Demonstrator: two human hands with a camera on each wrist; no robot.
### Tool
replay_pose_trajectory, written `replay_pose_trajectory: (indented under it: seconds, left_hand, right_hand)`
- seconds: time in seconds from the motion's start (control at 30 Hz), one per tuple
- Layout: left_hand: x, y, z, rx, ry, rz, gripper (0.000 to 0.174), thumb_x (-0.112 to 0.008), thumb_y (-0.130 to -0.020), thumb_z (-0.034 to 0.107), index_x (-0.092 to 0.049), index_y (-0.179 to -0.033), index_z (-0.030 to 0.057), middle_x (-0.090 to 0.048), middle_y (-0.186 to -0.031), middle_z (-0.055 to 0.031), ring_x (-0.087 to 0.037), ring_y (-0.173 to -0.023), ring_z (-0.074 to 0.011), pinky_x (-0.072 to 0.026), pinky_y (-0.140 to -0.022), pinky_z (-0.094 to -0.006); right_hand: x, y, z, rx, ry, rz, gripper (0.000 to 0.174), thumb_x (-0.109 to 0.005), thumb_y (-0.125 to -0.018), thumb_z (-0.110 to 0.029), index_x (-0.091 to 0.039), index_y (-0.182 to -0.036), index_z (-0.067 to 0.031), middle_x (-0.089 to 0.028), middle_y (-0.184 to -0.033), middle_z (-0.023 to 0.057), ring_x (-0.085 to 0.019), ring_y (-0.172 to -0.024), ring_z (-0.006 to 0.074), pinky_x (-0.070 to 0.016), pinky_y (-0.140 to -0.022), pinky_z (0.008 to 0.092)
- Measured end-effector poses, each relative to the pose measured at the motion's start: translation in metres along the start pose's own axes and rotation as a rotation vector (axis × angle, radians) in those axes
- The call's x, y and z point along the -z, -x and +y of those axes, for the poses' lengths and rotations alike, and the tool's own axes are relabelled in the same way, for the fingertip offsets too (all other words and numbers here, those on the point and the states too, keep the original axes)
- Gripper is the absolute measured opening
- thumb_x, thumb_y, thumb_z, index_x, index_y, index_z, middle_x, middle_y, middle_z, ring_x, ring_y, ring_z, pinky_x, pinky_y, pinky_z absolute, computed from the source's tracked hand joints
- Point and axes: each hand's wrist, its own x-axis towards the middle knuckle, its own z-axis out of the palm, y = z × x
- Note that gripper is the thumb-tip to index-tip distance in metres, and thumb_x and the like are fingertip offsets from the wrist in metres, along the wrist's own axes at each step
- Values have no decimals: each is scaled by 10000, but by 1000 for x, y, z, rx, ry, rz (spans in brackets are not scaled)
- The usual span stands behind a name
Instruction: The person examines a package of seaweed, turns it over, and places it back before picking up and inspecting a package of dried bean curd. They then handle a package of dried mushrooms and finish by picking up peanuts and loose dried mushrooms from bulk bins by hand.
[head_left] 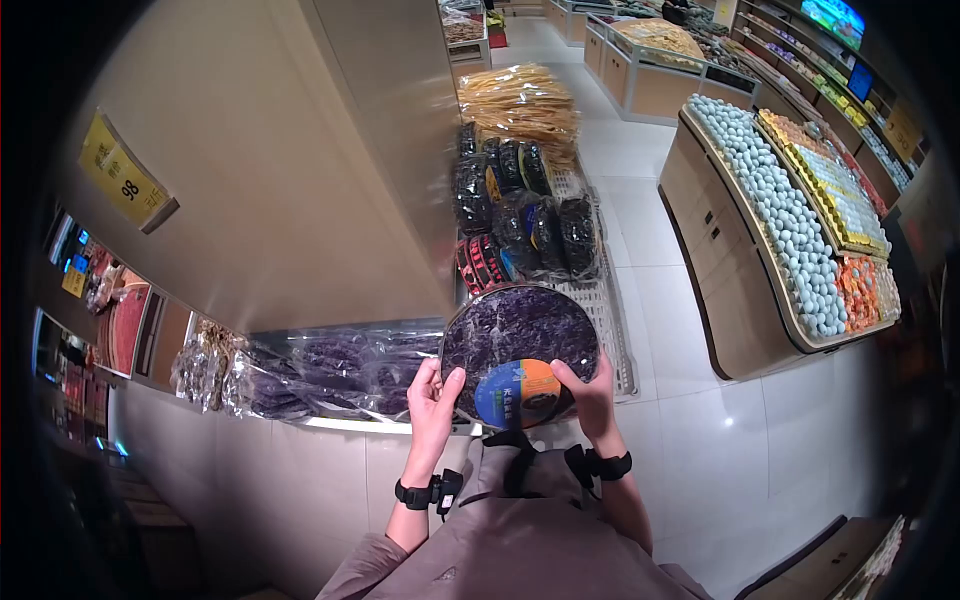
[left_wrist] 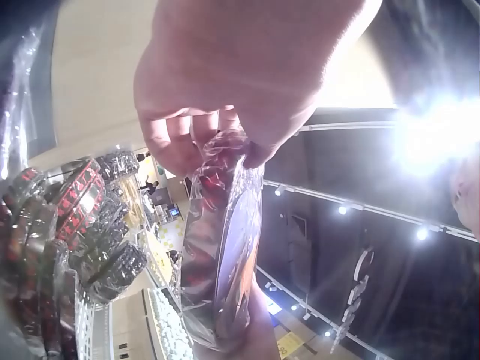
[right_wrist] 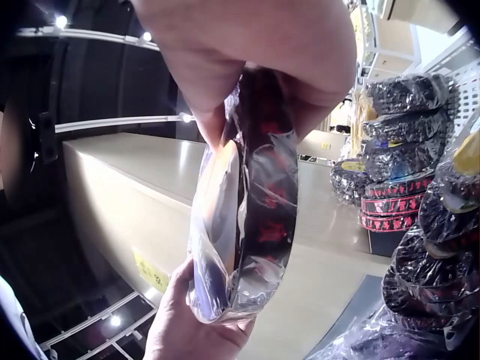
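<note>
Both hands hold a round, flat pack of dried seaweed (head_left: pixel 520 322), dark purple and wrapped in clear plastic, with a blue and orange label (head_left: pixel 517 393) toward the body. My left hand (head_left: pixel 431 402) grips its left edge, thumb on the face and fingers behind. On the opposite edge my right hand (head_left: pixel 590 395) pinches the rim, thumb beside the label. Edge-on in the right wrist view, the pack (right_wrist: pixel 266 199) has a dark rim band with red marks. The left wrist view shows crinkled plastic (left_wrist: pixel 214 259) under the left fingers.
Similar wrapped round packs (head_left: pixel 515 225) lie stacked beyond, on a white crate (head_left: pixel 610 330). Bags of purple dried goods (head_left: pixel 330 360) lie at left, below a tall beige panel (head_left: pixel 370 150). A counter of pale eggs (head_left: pixel 770 210) stands right, across the tiled floor.
</note>
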Motion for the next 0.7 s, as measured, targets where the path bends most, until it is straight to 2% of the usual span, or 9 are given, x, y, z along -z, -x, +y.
replay_pose_trajectory:
  seconds: [0.1, 0.3, 0.37, 0.5, 0.57, 0.6, 0.67, 0.7]
  left_hand:
    - [2, 4, 3, 23, 6, 20, 83, -640, -948, 98, -565, -941, 62, -480, -761, 99, -371, -693, 17, -298, -612, -169]
    - [-10, 6, -2, -18, -9, 54, 124, -678, -922, 114, -570, -883, 66, -427, -738, 104, -306, -657, 5, -228, -573, -192]
    - [-8, 8, 5, -21, -181, 59, 161, -706, -896, 123, -573, -825, 67, -395, -720, 100, -275, -652, -3, -201, -558, -206]
    - [-3, 4, 14, -57, -196, 89, 180, -725, -880, 136, -582, -803, 60, -371, -711, 95, -258, -658, -10, -189, -547, -219]
    - [1, 5, 9, -128, -217, 136, 152, -734, -862, 123, -604, -839, 49, -459, -716, 58, -353, -643, -39, -273, -557, -221]
    - [-1, 5, 13, -127, -218, 132, 152, -734, -862, 123, -604, -839, 49, -459, -716, 58, -353, -643, -39, -273, -557, -221]
    - [-7, 6, 23, -512, -465, 326, 157, -759, -773, 68, -658, -893, 53, -626, -822, -21, -525, -689, -128, -415, -624, -255]
    - [-6, 7, 28, -510, -464, 324, 157, -759, -773, 68, -658, -893, 53, -626, -822, -21, -525, -689, -128, -415, -624, -255]
  right_hand:
    - [-4, 4, 2, -26, -48, 12, 525, -719, -794, -101, -525, -1269, 11, -614, -1175, 81, -585, -1058, 157, -450, -969, 307]
    - [10, -2, -1, 31, 13, 6, 527, -730, -779, -96, -531, -1256, 5, -622, -1141, 73, -592, -1031, 153, -460, -953, 305]
    - [7, -2, -4, -9, 7, 29, 510, -730, -777, -92, -540, -1240, 3, -618, -1154, 75, -587, -1046, 155, -452, -965, 308]
    - [-1, -7, 3, -41, 11, 23, 531, -730, -794, -88, -510, -1271, -8, -609, -1176, 78, -573, -1085, 152, -449, -973, 308]
    - [1, -12, 16, 13, -129, -77, 595, -728, -827, -102, -434, -1335, -9, -569, -1251, 103, -561, -1140, 173, -446, -991, 322]
    - [2, -12, 23, 14, -130, -73, 595, -728, -827, -102, -434, -1335, -9, -569, -1251, 103, -561, -1140, 173, -446, -991, 322]
    - [3, -11, 36, -35, 38, 17, 677, -722, -854, -130, -340, -1401, -19, -509, -1330, 125, -548, -1185, 200, -442, -1007, 328]
    - [3, -11, 32, -36, 38, 19, 677, -722, -854, -130, -340, -1401, -19, -509, -1330, 125, -548, -1185, 200, -442, -1007, 328]
